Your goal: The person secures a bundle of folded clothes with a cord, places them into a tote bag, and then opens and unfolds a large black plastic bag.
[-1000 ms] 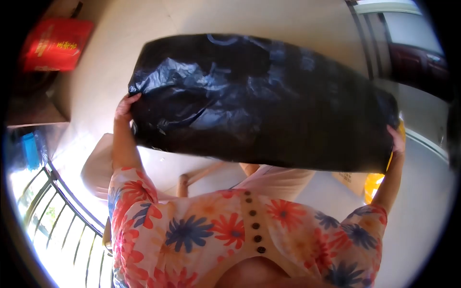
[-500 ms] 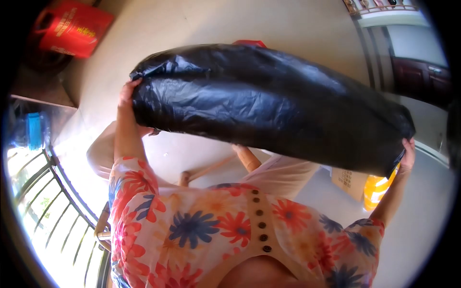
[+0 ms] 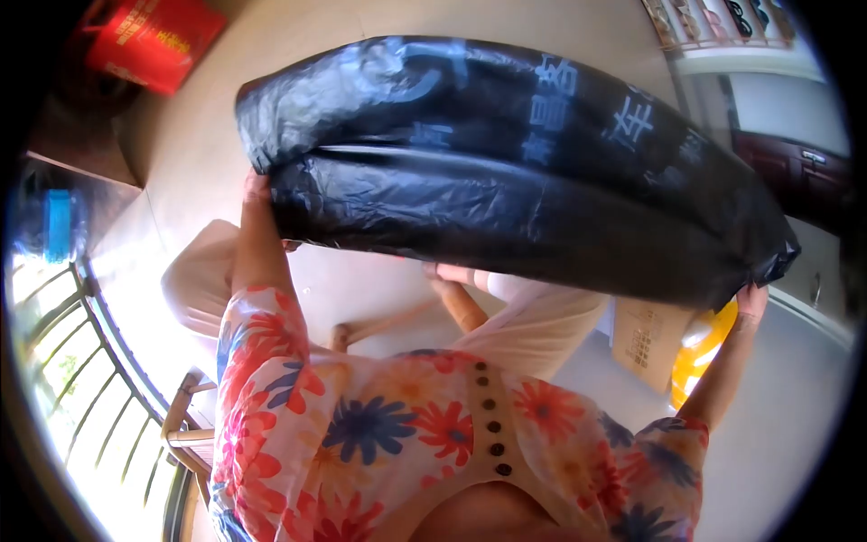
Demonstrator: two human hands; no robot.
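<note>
Black bag gripped at both ends, left hand and right hand closed; best kept level, taut.

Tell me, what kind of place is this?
Probably a home, near a balcony or window. A metal railing lets in daylight, a wooden chair stands on the tiled floor, and a dark door leads off.

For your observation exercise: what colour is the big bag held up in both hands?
Black, with faint pale printed characters; the bag shows best in the head view.
</note>
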